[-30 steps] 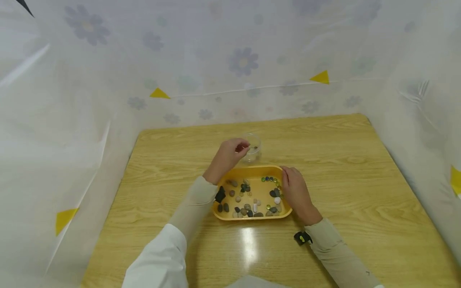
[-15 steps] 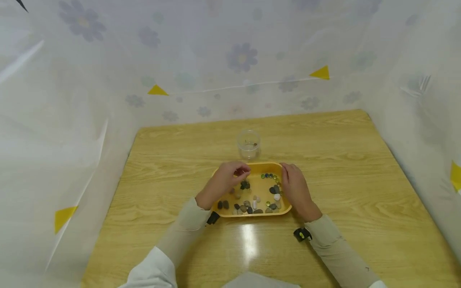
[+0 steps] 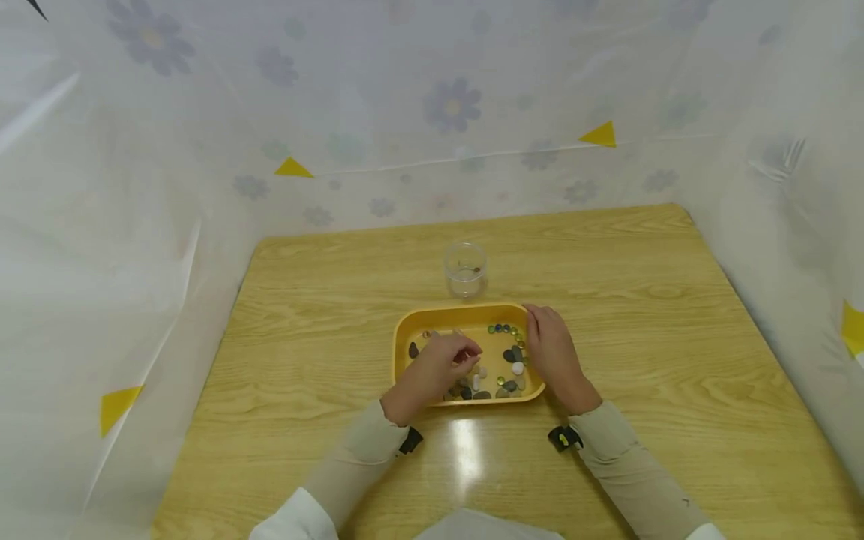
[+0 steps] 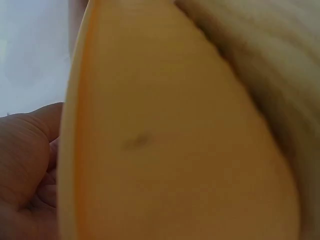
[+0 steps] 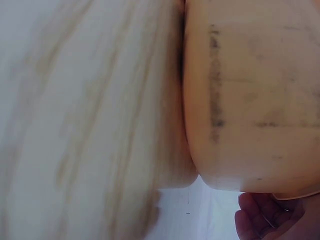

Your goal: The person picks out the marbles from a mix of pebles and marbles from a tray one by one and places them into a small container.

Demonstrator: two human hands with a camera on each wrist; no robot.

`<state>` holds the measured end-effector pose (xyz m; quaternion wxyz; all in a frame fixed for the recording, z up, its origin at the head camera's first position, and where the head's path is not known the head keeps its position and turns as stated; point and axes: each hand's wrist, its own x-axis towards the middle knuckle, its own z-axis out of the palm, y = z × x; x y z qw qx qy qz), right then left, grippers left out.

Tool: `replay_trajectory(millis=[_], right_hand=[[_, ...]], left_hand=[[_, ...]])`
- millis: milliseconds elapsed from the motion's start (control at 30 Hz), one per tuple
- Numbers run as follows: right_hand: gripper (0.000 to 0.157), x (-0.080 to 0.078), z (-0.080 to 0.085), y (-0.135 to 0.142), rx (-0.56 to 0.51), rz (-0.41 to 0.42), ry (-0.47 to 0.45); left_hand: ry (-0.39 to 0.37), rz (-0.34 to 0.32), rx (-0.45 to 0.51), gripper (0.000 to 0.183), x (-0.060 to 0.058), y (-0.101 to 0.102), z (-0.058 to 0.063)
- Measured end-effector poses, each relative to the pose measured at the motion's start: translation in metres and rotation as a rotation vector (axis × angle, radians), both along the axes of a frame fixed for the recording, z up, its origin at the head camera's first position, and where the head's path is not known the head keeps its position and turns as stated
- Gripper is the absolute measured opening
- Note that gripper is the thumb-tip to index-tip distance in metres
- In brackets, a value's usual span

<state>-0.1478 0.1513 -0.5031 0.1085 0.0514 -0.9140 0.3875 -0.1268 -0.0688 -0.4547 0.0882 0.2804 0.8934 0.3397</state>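
A yellow tray (image 3: 493, 313) lies on the table with pebbles and glass beads (image 3: 506, 328) inside. Over its left half is my left hand (image 3: 435, 367), fingers loosely bent and thumb slightly apart from them; nothing shows between them. It covers some of the stones below. My right hand (image 3: 555, 354) grips the tray's right rim near the back corner. Near it inside the tray lie dark pebbles (image 3: 513, 354) and a white stone (image 3: 517, 368). In the left wrist view the tray wall (image 4: 175, 100) fills most of the picture; the right wrist view shows the tray's underside (image 5: 265, 90).
Behind the tray stands a clear round cup (image 3: 466, 281) with a small dark thing in it. The wood-grain table (image 3: 324, 330) is enclosed at the back and sides by pale plastic sheeting (image 3: 378, 97) marked with yellow tape triangles.
My left hand has come back from the clear cup, toward me, and lowered over the stones in the tray. My right hand has stayed on the tray's right rim.
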Motion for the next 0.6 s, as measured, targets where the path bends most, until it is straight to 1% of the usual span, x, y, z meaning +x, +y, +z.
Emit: replay_trajectory(millis=[167,267,400,467,600], right_hand=[[0.033,0.0,0.0,-0.001,-0.001,0.002,-0.01],[0.033,0.0,0.0,-0.001,0.004,0.002,-0.013],[0.033,0.0,0.0,0.0,0.009,-0.005,-0.015],[0.033,0.0,0.0,0.0,0.01,-0.006,-0.016],[0.034,-0.001,-0.001,0.001,0.01,-0.002,-0.013]], left_hand=[[0.007,0.017,-0.043,0.014,0.005,0.009,-0.014],[-0.022,0.026,-0.046,0.015,0.007,0.014,-0.019],[-0.094,0.018,-0.028,0.016,0.008,0.021,-0.023],[-0.117,0.011,-0.03,0.016,0.007,0.024,-0.024],[-0.14,-0.008,-0.059,0.014,0.006,0.032,-0.026]])
